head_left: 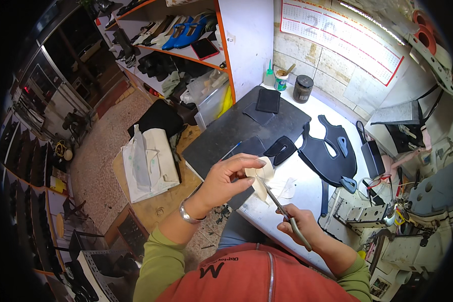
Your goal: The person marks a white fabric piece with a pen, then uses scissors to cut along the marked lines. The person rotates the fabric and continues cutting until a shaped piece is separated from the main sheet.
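Note:
Between the thumb and fingers of my left hand (226, 178) is a thin cream-coloured piece (263, 172), paper or leather; I cannot tell which. My right hand (303, 229) grips a pair of metal scissors (273, 197), their handles pointing toward me. The blades meet the piece at its near side, beside my left fingertips. Under it, pale scraps (287, 188) lie on the white table (269, 216). Just beyond my hands is a small black cut piece with an oval hole (280, 150). Farther right lies a larger black cut-out panel (332, 158) with grey-blue patches.
A dark cutting mat (211, 146) covers the table's left part, carrying a black pouch-like piece (268, 100). A dark jar (303, 88) and a glue pot (281, 80) stand against the wall. Sewing machinery (412, 246) is at right; a shoe shelf (186, 50) stands behind.

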Action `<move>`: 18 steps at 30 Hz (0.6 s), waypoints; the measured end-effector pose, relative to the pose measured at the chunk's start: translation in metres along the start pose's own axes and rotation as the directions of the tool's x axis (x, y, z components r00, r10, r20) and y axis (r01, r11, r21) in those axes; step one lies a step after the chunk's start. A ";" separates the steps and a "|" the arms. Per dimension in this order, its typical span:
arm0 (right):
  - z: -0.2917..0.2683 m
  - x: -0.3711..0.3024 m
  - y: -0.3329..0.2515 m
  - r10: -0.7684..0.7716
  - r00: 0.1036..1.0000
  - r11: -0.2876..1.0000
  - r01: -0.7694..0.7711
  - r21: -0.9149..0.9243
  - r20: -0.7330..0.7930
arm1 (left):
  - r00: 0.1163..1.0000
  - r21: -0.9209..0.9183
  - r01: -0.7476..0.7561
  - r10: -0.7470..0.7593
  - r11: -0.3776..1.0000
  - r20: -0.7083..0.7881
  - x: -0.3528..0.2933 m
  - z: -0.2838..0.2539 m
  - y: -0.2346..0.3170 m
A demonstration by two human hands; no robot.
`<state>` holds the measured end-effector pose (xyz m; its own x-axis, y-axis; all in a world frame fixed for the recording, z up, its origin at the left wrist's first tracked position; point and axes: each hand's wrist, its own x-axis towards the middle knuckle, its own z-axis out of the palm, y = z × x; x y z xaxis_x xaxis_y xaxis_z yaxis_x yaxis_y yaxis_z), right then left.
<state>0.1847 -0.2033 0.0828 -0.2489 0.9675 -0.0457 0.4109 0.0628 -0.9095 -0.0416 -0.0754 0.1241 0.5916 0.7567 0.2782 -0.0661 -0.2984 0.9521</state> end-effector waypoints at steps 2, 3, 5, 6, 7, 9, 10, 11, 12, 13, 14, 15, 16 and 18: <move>-0.001 0.000 0.001 -0.014 1.000 1.000 0.014 -0.023 0.017 | 0.998 0.047 0.043 -0.045 0.998 0.034 0.002 -0.002 0.007; -0.001 0.001 0.001 -0.019 1.000 1.000 0.020 -0.024 0.022 | 0.997 0.021 0.050 -0.051 0.999 0.053 0.002 -0.002 0.007; -0.002 0.003 0.000 -0.019 0.999 0.999 0.020 -0.034 0.042 | 0.994 -0.028 0.066 -0.063 0.997 0.089 0.003 0.001 0.005; -0.003 0.005 -0.002 -0.012 0.998 0.999 0.015 -0.044 0.058 | 0.992 -0.037 0.082 -0.077 0.996 0.104 0.004 0.002 0.006; -0.004 0.006 -0.003 -0.006 0.997 0.999 0.010 -0.053 0.074 | 0.989 -0.046 0.098 -0.092 0.994 0.118 0.005 0.003 0.007; -0.002 0.005 0.000 0.006 0.998 1.000 -0.006 -0.006 0.062 | 0.985 -0.070 0.109 -0.099 0.992 0.138 0.005 0.004 0.007; -0.001 0.005 0.001 0.012 0.998 1.000 -0.013 0.018 0.056 | 0.985 -0.083 0.107 -0.095 0.991 0.142 0.006 0.005 0.006; -0.001 0.005 0.001 0.022 0.998 0.999 -0.024 0.028 0.060 | 0.985 -0.096 0.105 -0.091 0.990 0.145 0.006 0.005 0.005; -0.001 0.004 0.001 0.031 0.998 0.999 -0.034 0.039 0.063 | 0.985 -0.093 0.107 -0.092 0.990 0.147 0.005 0.005 0.004; -0.002 0.004 0.000 0.041 0.997 0.998 -0.044 0.049 0.066 | 0.984 -0.089 0.108 -0.094 0.990 0.149 0.005 0.004 0.004; -0.002 0.003 0.000 0.047 0.997 0.996 -0.051 0.068 0.069 | 0.984 -0.085 0.108 -0.094 0.990 0.152 0.005 0.004 0.003; -0.002 0.003 -0.001 0.052 0.996 0.995 -0.058 0.087 0.072 | 0.985 -0.086 0.113 -0.100 0.990 0.142 0.005 0.005 0.003; -0.002 0.002 -0.002 0.057 0.996 0.992 -0.065 0.105 0.075 | 0.985 -0.087 0.118 -0.106 0.989 0.133 0.005 0.006 0.004; -0.003 0.003 -0.001 0.039 0.996 0.996 -0.046 0.075 0.084 | 0.986 -0.085 0.121 -0.110 0.989 0.126 0.005 0.007 0.004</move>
<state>0.1864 -0.2000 0.0853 -0.3052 0.9452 -0.1159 0.3550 0.0000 -0.9349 -0.0336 -0.0772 0.1285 0.6915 0.7058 0.1536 -0.0619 -0.1540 0.9861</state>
